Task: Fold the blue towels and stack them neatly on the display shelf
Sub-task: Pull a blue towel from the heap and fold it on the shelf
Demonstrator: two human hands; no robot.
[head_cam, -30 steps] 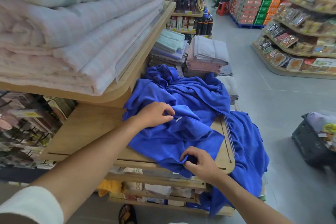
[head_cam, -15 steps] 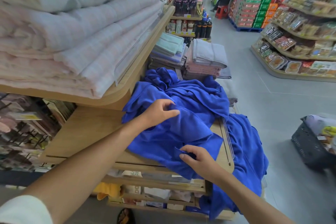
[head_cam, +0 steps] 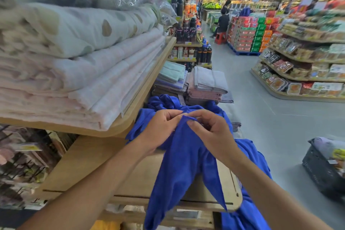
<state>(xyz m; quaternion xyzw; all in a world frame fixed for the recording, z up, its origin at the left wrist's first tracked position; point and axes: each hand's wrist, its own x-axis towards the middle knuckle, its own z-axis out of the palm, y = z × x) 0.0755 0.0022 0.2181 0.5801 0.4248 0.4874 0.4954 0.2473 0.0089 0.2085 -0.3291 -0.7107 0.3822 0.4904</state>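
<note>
Blue towel [head_cam: 186,164], left hand [head_cam: 158,132] and right hand [head_cam: 212,134] fingers curled, pinching its edge

Your lower display shelf [head_cam: 89,170] is pale wood, with bare board on the near left and a rumpled heap of blue towels [head_cam: 164,101] at its far end, some spilling over the right edge. The upper shelf [head_cam: 119,129] carries folded quilts [head_cam: 74,87] in pink and cream. Beyond the heap stand folded towel stacks [head_cam: 205,84], seemingly on the same tier. A dark basket [head_cam: 321,172] sits on the grey floor [head_cam: 261,117].
</note>
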